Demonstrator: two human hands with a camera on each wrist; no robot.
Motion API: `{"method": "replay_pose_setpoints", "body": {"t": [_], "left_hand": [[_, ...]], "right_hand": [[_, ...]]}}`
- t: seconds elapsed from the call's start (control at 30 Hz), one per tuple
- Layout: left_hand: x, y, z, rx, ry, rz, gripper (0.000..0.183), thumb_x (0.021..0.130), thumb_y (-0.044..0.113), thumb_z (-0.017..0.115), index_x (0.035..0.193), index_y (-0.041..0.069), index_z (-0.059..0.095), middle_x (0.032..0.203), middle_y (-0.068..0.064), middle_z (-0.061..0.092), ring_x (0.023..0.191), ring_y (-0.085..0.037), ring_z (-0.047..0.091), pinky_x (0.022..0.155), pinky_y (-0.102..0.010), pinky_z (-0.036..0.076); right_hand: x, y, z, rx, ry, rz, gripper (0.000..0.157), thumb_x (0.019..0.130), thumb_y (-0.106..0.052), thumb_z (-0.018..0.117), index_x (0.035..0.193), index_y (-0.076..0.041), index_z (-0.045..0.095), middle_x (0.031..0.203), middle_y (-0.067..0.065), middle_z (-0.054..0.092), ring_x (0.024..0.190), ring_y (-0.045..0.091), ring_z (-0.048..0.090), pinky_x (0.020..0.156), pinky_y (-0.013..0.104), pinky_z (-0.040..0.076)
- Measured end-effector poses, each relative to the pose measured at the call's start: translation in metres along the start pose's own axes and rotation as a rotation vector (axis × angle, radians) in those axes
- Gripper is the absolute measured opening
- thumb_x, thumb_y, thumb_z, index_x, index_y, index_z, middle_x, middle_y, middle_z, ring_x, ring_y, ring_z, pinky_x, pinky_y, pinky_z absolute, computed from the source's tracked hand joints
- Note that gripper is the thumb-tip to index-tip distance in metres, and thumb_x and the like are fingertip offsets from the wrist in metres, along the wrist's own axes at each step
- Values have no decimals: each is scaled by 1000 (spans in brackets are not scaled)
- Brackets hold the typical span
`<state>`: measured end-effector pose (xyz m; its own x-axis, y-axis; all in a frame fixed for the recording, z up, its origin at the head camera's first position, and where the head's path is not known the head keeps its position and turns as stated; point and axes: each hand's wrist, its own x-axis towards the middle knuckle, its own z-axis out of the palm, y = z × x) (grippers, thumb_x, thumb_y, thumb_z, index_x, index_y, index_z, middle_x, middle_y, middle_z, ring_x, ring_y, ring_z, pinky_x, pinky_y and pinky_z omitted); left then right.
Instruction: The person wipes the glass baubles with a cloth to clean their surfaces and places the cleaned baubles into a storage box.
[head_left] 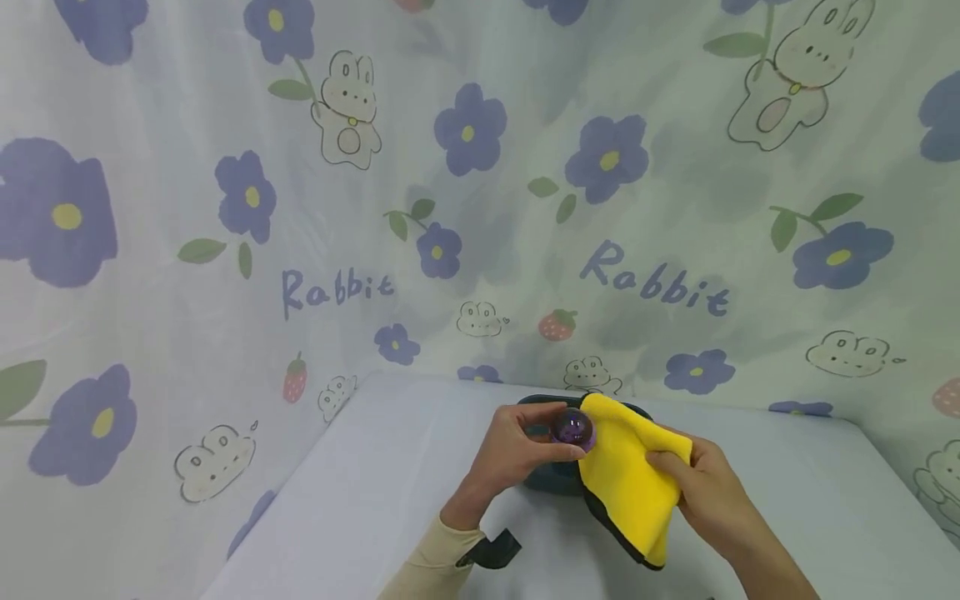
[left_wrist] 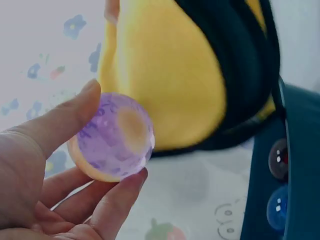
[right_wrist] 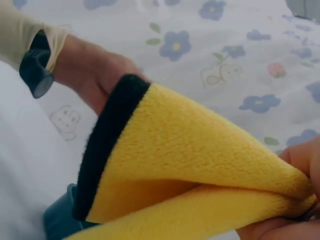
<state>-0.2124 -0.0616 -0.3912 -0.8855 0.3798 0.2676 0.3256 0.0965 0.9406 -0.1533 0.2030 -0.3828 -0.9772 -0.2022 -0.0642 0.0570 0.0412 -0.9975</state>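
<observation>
Between thumb and fingertips, my left hand (head_left: 512, 443) pinches a clear purple ball (left_wrist: 116, 137), held up over the table. My right hand (head_left: 708, 483) grips a yellow cloth (head_left: 626, 467) with a dark border by one edge, bunched between thumb and fingers. The cloth hangs just right of the ball; in the head view its edge meets or overlaps the ball's side, and I cannot tell if they touch. In the right wrist view the cloth hides the ball and the left fingers.
Behind the hands stands a dark teal container (head_left: 551, 482), partly covered by the cloth. Through it in the left wrist view show a blue ball (left_wrist: 278, 207) and a dark reddish ball (left_wrist: 279, 159). A white table (head_left: 360, 500) lies below; a printed curtain (head_left: 510, 208) hangs behind.
</observation>
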Motion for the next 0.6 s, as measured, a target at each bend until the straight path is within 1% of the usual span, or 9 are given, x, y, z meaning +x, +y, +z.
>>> {"method": "replay_pose_setpoints", "body": {"t": [0.07, 0.13, 0.23, 0.3, 0.4, 0.47, 0.53, 0.6], "left_hand": [[3, -3, -4, 19, 21, -15, 55, 80, 19, 90, 132, 10, 71, 129, -9, 74, 109, -19, 75, 91, -28, 63], [5, -6, -7, 32, 35, -26, 56, 81, 20, 90, 132, 10, 71, 128, -9, 75, 108, -22, 75, 91, -29, 63], [7, -10, -12, 47, 51, -39, 57, 80, 21, 90, 132, 9, 70, 127, -9, 75, 109, -23, 76, 92, -31, 63], [8, -13, -15, 58, 56, -40, 58, 80, 21, 90, 133, 7, 70, 127, -11, 75, 109, -24, 76, 92, -31, 63], [12, -19, -19, 61, 67, -46, 58, 80, 19, 90, 132, 4, 69, 127, -14, 74, 109, -25, 75, 91, -30, 63], [16, -23, -20, 67, 80, -49, 58, 79, 18, 91, 130, 3, 70, 127, -15, 74, 109, -26, 75, 90, -29, 63], [19, -27, -22, 76, 96, -52, 56, 78, 18, 91, 128, 3, 72, 127, -15, 74, 111, -26, 74, 92, -31, 63], [22, -32, -23, 98, 115, -53, 55, 77, 19, 92, 126, 4, 73, 126, -14, 75, 113, -25, 72, 95, -36, 62]], "right_hand": [[-1, -1, -8, 46, 12, -14, 54, 108, -16, 51, 152, 9, 32, 111, 2, 66, 93, 16, 70, 84, 30, 64], [-3, -1, -18, 86, 14, -40, 45, 108, -16, 51, 148, 3, 40, 111, -1, 68, 94, 15, 72, 84, 30, 64], [-5, -1, -32, 149, 6, -70, 26, 109, -14, 50, 134, -9, 53, 110, -3, 71, 95, 14, 74, 84, 31, 65], [-7, 1, -41, 193, -9, -86, 19, 110, -13, 48, 125, -16, 59, 110, -3, 72, 95, 15, 74, 84, 31, 65], [-10, 4, -50, 250, -25, -106, 22, 110, -10, 45, 121, -19, 63, 110, -3, 72, 96, 15, 74, 83, 32, 65], [-12, 5, -55, 285, -17, -109, 25, 110, -9, 45, 120, -21, 64, 111, -4, 71, 97, 14, 74, 84, 31, 65], [-15, 7, -59, 321, -19, -115, 28, 110, -8, 43, 121, -22, 64, 113, -4, 71, 99, 14, 73, 86, 31, 65], [-18, 10, -63, 359, -26, -118, 30, 111, -7, 41, 122, -22, 65, 115, -4, 70, 100, 14, 73, 87, 31, 64]]}}
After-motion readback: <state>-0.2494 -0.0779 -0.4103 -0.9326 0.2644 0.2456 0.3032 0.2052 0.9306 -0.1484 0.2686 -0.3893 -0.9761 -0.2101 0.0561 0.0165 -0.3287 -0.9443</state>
